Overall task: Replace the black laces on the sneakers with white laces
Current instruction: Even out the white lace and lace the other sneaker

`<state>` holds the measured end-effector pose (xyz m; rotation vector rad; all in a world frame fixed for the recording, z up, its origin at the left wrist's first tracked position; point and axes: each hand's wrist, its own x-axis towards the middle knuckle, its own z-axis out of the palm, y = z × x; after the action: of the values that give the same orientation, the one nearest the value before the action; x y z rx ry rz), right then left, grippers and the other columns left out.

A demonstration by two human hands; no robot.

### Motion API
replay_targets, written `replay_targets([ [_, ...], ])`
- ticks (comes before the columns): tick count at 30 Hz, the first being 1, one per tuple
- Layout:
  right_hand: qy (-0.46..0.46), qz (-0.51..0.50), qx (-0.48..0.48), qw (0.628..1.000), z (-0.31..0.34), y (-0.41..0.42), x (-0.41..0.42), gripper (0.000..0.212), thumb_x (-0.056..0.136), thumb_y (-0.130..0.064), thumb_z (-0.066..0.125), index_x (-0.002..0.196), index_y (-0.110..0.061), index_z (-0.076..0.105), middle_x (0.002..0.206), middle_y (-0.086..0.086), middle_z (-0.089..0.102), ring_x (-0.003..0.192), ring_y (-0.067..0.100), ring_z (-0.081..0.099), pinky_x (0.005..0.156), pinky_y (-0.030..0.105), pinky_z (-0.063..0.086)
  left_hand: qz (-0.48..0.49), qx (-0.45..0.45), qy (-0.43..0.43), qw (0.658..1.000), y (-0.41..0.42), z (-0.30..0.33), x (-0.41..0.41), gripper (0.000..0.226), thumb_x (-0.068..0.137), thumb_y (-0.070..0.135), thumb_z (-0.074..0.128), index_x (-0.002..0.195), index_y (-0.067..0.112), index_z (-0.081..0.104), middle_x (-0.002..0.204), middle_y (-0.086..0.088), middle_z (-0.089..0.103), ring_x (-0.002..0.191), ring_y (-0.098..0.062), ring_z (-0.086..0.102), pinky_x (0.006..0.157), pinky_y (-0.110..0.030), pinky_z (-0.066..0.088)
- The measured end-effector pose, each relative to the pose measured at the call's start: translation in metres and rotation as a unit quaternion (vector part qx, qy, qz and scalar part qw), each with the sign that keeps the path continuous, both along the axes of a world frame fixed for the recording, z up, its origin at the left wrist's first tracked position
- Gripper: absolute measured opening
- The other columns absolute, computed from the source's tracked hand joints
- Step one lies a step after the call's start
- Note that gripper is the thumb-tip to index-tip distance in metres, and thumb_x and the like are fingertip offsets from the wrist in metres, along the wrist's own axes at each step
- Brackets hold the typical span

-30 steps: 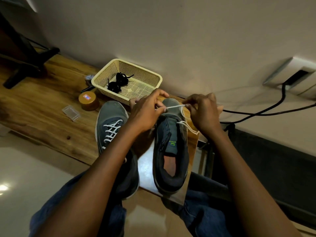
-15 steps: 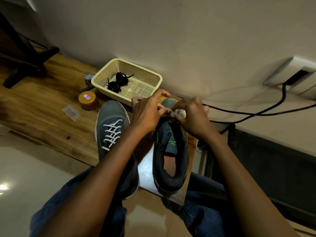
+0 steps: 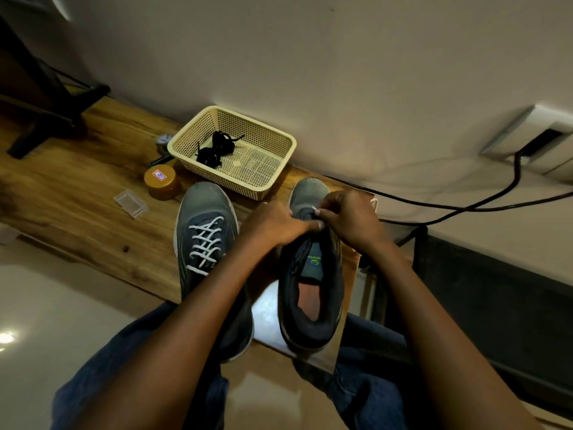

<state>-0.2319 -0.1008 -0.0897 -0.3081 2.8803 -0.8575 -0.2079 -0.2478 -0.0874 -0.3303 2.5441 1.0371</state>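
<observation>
Along the wall, a wooden worktop [image 3: 77,193] is seen running from the left edge toward the right, where its end is met by the person's knees; a black cable [image 3: 483,200] is trailed from a wall socket down past the right end. On the near edge, two grey sneakers are set side by side, toes toward the wall; the left sneaker [image 3: 206,243] is already threaded with a white lace [image 3: 206,243] in crossed rows; the right sneaker [image 3: 311,274] is shown with its tongue bare and its opening toward the camera. Behind the toes, close to the wall, a cream mesh basket [image 3: 279,144] is placed, and the black laces [image 3: 215,148] are bundled in its left half. Just left of the basket, a round brown tin [image 3: 162,181] is stood, with a small clear plastic case [image 3: 130,203] lying nearer the front edge. Over the lower eyelets of the right sneaker, both hands are brought together; the left hand [image 3: 273,223] is curled, its fingertips pinching at the sneaker's eyelet edge; the right hand [image 3: 350,218] is curled too, with a short piece of the second white lace [image 3: 313,208] pinched between thumb and finger; the rest of that lace is hidden under the hands.
</observation>
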Motion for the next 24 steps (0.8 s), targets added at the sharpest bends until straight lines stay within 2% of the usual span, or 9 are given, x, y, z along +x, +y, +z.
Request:
replay_targets([
  [2,-0.027,0.000,0.005,1.000,-0.001,-0.004,0.001,0.009,0.086,-0.017,0.069,0.082,-0.009,0.074,0.087,0.010,0.072,0.084,0.023,0.064,0.074,0.034,0.048,0.006,-0.012,-0.012,1.000,0.007,-0.002,0.003,0.074,0.069,0.052,0.078,0.123,0.011,0.049,0.124,-0.009,0.056,0.112,-0.027,0.055,0.093,-0.036,0.047],
  [3,-0.033,-0.003,0.014,0.999,-0.002,-0.005,0.002,0.009,0.085,-0.016,0.069,0.081,-0.010,0.074,0.087,0.010,0.072,0.085,0.023,0.064,0.075,0.034,0.048,0.010,-0.019,-0.010,1.000,0.008,-0.002,0.003,0.074,0.070,0.047,0.078,0.127,0.010,0.048,0.126,-0.009,0.055,0.114,-0.027,0.055,0.092,-0.032,0.046],
  [6,-0.033,-0.018,0.022,0.999,-0.005,-0.007,0.003,0.006,0.083,-0.015,0.072,0.079,-0.011,0.074,0.087,0.010,0.072,0.086,0.023,0.064,0.076,0.037,0.051,0.011,-0.010,0.001,1.000,0.006,0.002,0.002,0.053,0.076,0.037,0.076,0.117,0.008,0.057,0.121,-0.011,0.060,0.109,-0.025,0.057,0.083,-0.028,0.045],
  [9,-0.031,-0.033,0.023,0.999,-0.007,-0.009,0.003,0.002,0.080,-0.013,0.074,0.079,-0.012,0.075,0.087,0.009,0.073,0.086,0.023,0.065,0.075,0.035,0.051,0.014,0.006,0.011,1.000,0.003,0.001,0.001,0.043,0.076,0.036,0.076,0.104,0.005,0.067,0.113,-0.013,0.066,0.102,-0.025,0.062,0.085,-0.031,0.050],
  [12,-0.019,-0.032,0.038,0.999,-0.009,-0.012,0.004,0.002,0.079,-0.011,0.072,0.079,-0.010,0.073,0.087,0.011,0.072,0.084,0.025,0.065,0.073,0.034,0.051,0.024,0.016,0.021,0.999,0.001,-0.001,-0.001,0.042,0.075,0.038,0.078,0.102,0.008,0.068,0.111,-0.011,0.067,0.101,-0.024,0.064,0.083,-0.030,0.051],
  [17,0.020,-0.027,0.077,0.996,-0.013,-0.021,0.005,0.008,0.081,-0.009,0.065,0.081,-0.005,0.071,0.088,0.017,0.069,0.085,0.032,0.063,0.074,0.043,0.052,0.029,0.034,0.022,0.999,-0.001,-0.006,-0.004,0.044,0.071,0.038,0.079,0.104,0.011,0.067,0.112,-0.011,0.067,0.099,-0.024,0.066,0.084,-0.037,0.055],
  [24,0.017,-0.012,0.099,0.995,-0.008,-0.024,0.007,0.008,0.083,-0.009,0.064,0.086,-0.005,0.071,0.092,0.017,0.069,0.088,0.032,0.062,0.070,0.036,0.047,0.021,0.034,0.013,0.999,-0.004,-0.006,-0.003,0.050,0.070,0.042,0.079,0.109,0.014,0.065,0.114,-0.006,0.066,0.101,-0.023,0.064,0.089,-0.035,0.052],
])
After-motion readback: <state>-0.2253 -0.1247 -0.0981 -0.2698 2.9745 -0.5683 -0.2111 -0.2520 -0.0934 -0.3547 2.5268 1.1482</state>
